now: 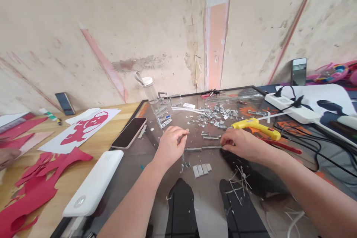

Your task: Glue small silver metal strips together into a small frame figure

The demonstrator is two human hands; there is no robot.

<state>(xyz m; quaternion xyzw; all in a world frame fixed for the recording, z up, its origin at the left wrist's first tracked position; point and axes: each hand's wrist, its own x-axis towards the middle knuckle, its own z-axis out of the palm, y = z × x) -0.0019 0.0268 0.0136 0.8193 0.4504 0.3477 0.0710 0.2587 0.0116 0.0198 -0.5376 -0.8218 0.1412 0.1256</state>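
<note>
My left hand (173,142) hovers over the dark glass tabletop, thumb and forefinger a little apart, with nothing I can make out between them. My right hand (237,142) has its fingers curled at the right end of a thin metal strip (211,147). Another thin strip (193,150) lies in line with it, nearer my left hand. Between and beyond the hands are short metal pieces (211,137) and a scattered heap of small silvery pieces (219,114). Closer to me lies a row of flat grey rectangles (202,170).
A yellow glue gun (258,126) and red-handled tool (284,145) lie beside my right hand. Cables run from a white power strip (292,108). At left are a phone (129,132), white power bank (95,182), clear bottle (150,89) and red paper cutouts (36,193). Another person's hand (8,157) shows far left.
</note>
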